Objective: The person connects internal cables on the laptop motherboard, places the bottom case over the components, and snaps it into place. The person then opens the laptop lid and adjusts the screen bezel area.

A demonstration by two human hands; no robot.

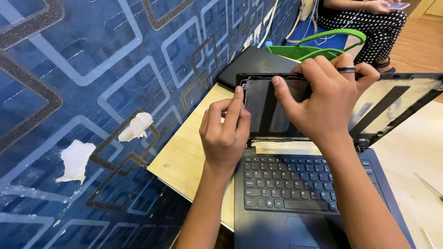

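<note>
Two hands work at the laptop (304, 184) on the wooden table (184, 152). Left hand (224, 133) has its fingers pinched shut on the lid's left edge, at nine o'clock. Right hand (323, 99) curls over the top rim of the bared screen panel (277, 113). Prying unevenly could crack the panel. Its long axis runs nine to three, facing the person.
</note>
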